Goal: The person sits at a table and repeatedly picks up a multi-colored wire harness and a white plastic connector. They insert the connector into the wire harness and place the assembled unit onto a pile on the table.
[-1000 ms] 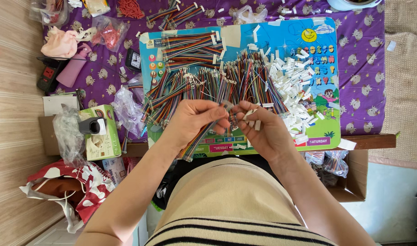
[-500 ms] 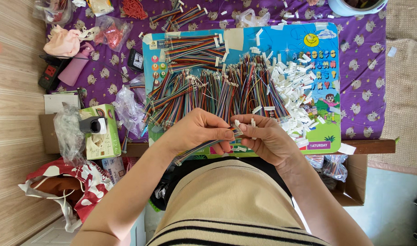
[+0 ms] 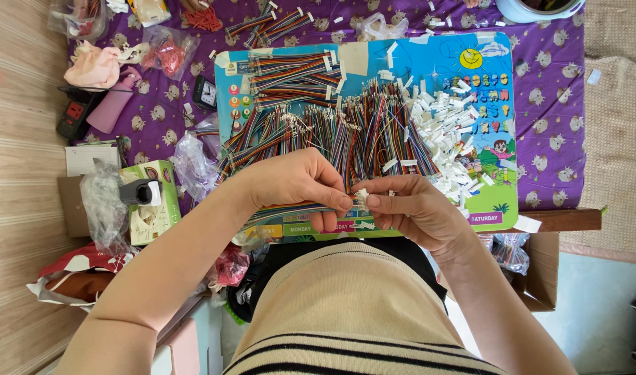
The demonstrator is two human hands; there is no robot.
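Both hands low over the board (image 3: 502,104). Left hand (image 3: 290,182) pinching a ribbon cable (image 3: 290,210), long axis running left to right. Right hand (image 3: 411,205) pinching a white connector (image 3: 363,199) at its right end, fingertips nearly touching.

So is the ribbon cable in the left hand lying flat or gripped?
Gripped: left hand pinches the ribbon cable above the board, right hand at its white connector.

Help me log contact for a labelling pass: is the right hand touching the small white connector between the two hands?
Touching. The head view shows the right hand with thumb and forefinger tips pinched on the white connector, no gap visible; the left hand holds the ribbon wires leading into it.
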